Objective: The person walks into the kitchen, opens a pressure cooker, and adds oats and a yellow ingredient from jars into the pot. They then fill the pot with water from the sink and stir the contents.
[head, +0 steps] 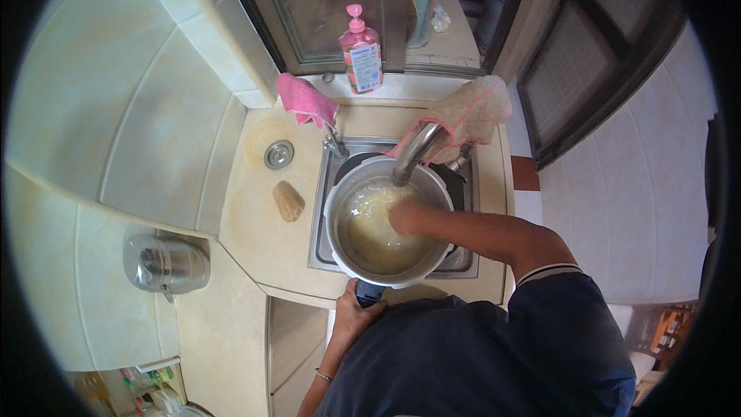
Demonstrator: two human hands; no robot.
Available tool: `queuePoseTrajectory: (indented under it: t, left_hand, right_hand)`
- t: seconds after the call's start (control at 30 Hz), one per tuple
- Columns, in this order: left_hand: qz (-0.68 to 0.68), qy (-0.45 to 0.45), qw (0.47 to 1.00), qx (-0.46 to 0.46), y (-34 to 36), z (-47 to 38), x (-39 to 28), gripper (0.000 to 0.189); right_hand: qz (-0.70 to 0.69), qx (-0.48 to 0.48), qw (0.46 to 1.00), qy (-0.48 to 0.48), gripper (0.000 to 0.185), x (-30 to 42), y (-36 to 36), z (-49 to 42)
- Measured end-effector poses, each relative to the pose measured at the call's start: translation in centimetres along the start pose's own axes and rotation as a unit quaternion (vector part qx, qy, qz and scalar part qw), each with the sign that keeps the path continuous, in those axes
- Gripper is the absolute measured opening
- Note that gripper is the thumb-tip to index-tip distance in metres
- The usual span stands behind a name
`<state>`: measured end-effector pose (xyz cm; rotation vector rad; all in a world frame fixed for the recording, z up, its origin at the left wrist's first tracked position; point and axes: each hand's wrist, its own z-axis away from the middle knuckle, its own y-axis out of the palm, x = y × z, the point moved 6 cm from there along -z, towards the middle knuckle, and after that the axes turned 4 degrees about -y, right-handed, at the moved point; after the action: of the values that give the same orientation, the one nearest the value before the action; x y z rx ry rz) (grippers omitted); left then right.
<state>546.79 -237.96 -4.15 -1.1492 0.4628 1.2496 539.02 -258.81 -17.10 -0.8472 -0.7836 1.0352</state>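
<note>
A large metal pot [341,243] sits over the sink [317,255], with cloudy pale-yellow water [370,249] inside. My left hand [354,311] is wrapped around the pot's black handle [369,292] at the near side. From the right, my right hand [410,217] reaches down into the pot. Its fingers are blurred and partly hidden at the water, so I cannot tell their shape. Pale material shows under the surface, too unclear to name. Just above the pot's far inner side ends the metal faucet spout [418,150].
A brown scrubbing pad [288,201] and a sink strainer [279,154] lie on the left counter. Behind the sink are a pink cloth [307,98], a beige cloth [477,113] over the faucet and a pink pump bottle [363,58]. A lidded metal canister [173,263] stands left.
</note>
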Motion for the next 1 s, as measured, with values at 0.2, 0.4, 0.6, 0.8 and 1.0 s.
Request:
queuePoseTrajectory:
  t: [0.2, 0.4, 0.6, 0.8, 1.0]
  left_hand:
    - [-0.047, -0.022, 0.999, 0.006, 0.2, -0.1, 0.3, 0.06]
    - [-0.012, -0.012, 1.0, -0.003, 0.0, 0.1, -0.2, 0.059]
    - [-0.006, -0.034, 0.999, 0.005, 0.0, -0.1, 0.4, 0.062]
    - [-0.058, -0.043, 0.997, 0.008, 0.1, -0.2, 0.4, 0.063]
    - [-0.028, -0.005, 1.0, -0.008, -0.3, 0.2, -0.7, 0.061]
  right_hand:
    - [0.211, -0.207, 0.936, -0.192, 0.019, 9.3, 0.5, -0.4]
    - [-0.038, -0.12, 0.992, 0.015, 0.016, 3.1, -5.3, -0.4]
    - [-0.057, -0.034, 0.997, -0.036, 0.019, 3.4, -0.7, 1.4]
    - [0.086, -0.189, 0.959, -0.195, 0.022, 9.6, -1.8, -2.0]
    - [0.004, -0.193, 0.981, -0.019, 0.017, 0.4, -6.7, -2.2]
